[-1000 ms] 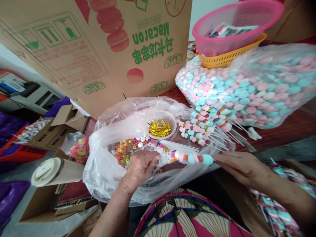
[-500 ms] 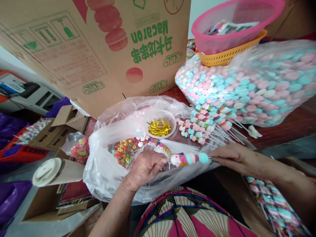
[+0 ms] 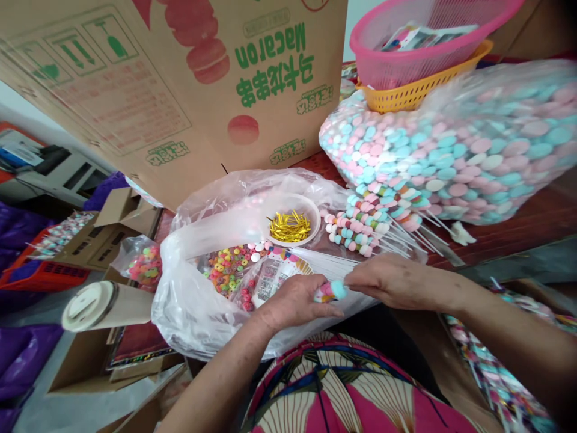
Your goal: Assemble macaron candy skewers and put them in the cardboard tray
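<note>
My left hand (image 3: 300,300) is closed around a candy skewer (image 3: 333,291) in a printed clear wrapper, and its blue end pokes out past the fingers. My right hand (image 3: 387,279) is pinched at that blue end, where the stick comes out; the stick itself is hidden by the fingers. Below and behind both hands spreads a clear plastic bag (image 3: 193,328). On it are printed wrappers (image 3: 273,276), white sticks (image 3: 331,264), ring candies (image 3: 225,264) and a tub (image 3: 318,219) of gold twist ties (image 3: 290,227).
Finished-looking skewers (image 3: 356,231) lie right of the tub, before a big bag of marshmallows (image 3: 455,150). A pink basket (image 3: 387,72) sits on a yellow one (image 3: 396,99). A large carton (image 3: 202,108) stands behind; a lidded paper cup (image 3: 117,307) is at left.
My left hand has slid along the skewer and now covers most of it. My right hand has moved left, close to the left fingers. The view has shifted slightly.
</note>
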`<control>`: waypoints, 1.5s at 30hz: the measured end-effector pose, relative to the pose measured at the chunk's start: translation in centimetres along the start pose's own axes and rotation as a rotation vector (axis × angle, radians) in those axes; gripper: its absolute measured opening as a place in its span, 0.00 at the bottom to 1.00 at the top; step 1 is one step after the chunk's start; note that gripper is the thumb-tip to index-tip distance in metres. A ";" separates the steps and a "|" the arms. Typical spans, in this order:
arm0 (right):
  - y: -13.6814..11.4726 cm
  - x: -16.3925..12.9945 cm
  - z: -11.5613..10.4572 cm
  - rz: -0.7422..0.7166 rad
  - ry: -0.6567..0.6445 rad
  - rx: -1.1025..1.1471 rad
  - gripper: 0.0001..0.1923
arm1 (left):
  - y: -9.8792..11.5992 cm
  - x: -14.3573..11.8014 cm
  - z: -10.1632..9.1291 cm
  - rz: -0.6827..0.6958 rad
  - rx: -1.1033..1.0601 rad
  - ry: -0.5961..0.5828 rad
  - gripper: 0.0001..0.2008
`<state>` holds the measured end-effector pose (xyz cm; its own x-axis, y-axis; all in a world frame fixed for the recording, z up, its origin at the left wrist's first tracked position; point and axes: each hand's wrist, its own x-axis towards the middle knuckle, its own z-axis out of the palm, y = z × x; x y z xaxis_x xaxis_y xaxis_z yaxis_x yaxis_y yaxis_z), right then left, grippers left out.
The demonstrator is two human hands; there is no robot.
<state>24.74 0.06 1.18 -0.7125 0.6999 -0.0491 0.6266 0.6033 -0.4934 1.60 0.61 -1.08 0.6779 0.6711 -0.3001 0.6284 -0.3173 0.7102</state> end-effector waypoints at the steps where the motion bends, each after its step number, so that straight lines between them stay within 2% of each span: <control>1: 0.1 0.3 -0.2 -0.010 -0.006 -0.043 0.13 | -0.1 0.1 0.1 0.001 -0.048 0.006 0.18; 4: 0.7 0.3 -1.2 -0.012 0.094 -0.088 0.14 | -0.8 -0.2 0.0 0.001 -0.237 0.037 0.19; 7: 0.7 0.1 -1.4 -0.054 0.135 0.050 0.18 | -1.3 -0.5 0.0 0.025 -0.347 0.034 0.17; 9: 0.1 0.7 -0.4 -0.058 0.117 0.130 0.20 | -1.4 -0.2 0.5 0.013 -0.287 0.033 0.13; 11: -0.5 1.9 1.0 0.003 0.108 0.157 0.19 | -1.3 0.2 1.3 -0.027 -0.207 0.070 0.09; 13: -0.6 3.1 2.1 0.072 0.083 0.215 0.19 | -1.2 0.4 1.8 -0.041 -0.237 0.109 0.09; 14: -0.4 3.5 2.4 0.091 0.067 0.270 0.19 | -1.2 0.3 1.8 -0.040 -0.286 0.116 0.12; 16: 0.4 3.8 2.3 0.113 0.053 0.411 0.20 | -1.3 -0.4 1.1 -0.035 -0.357 0.120 0.24; 18: 1.3 3.5 1.6 0.159 0.065 0.534 0.21 | -1.6 -1.6 -0.2 -0.065 -0.273 0.127 0.35; 20: 1.8 2.8 0.7 0.206 0.084 0.596 0.21 | -1.9 -2.9 -1.2 -0.109 -0.093 0.118 0.27; 22: 2.0 2.1 0.0 0.181 0.082 0.589 0.21 | -2.2 -3.9 -1.8 -0.108 -0.009 0.068 0.14; 24: 1.9 1.6 -0.8 0.110 0.075 0.521 0.21 | -2.5 -4.4 -1.9 -0.068 -0.089 -0.012 0.10; 28: 1.5 0.8 -2.2 0.033 0.086 0.389 0.20 | -3.0 -4.3 -2.4 -0.001 -0.403 -0.288 0.16; 30: 1.2 0.7 -2.7 0.006 0.106 0.357 0.19 | -3.1 -4.1 -2.7 0.005 -0.516 -0.358 0.18; 35: 0.2 0.8 -2.4 0.016 0.186 0.347 0.20 | -2.7 -3.6 -2.6 -0.083 -0.687 -0.335 0.24; 41: -0.2 2.0 -1.2 -0.021 0.091 0.392 0.21 | -2.3 -3.0 -1.7 -0.132 -0.716 -0.248 0.23; 45: -0.5 3.4 -0.4 -0.011 0.130 0.371 0.20 | -2.1 -2.2 -0.9 -0.138 -0.686 -0.222 0.22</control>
<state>22.10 2.27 1.59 -0.6577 0.7511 0.0566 0.4453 0.4484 -0.7750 -1.57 0.47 -1.34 0.7173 0.4995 -0.4857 0.3827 0.3000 0.8738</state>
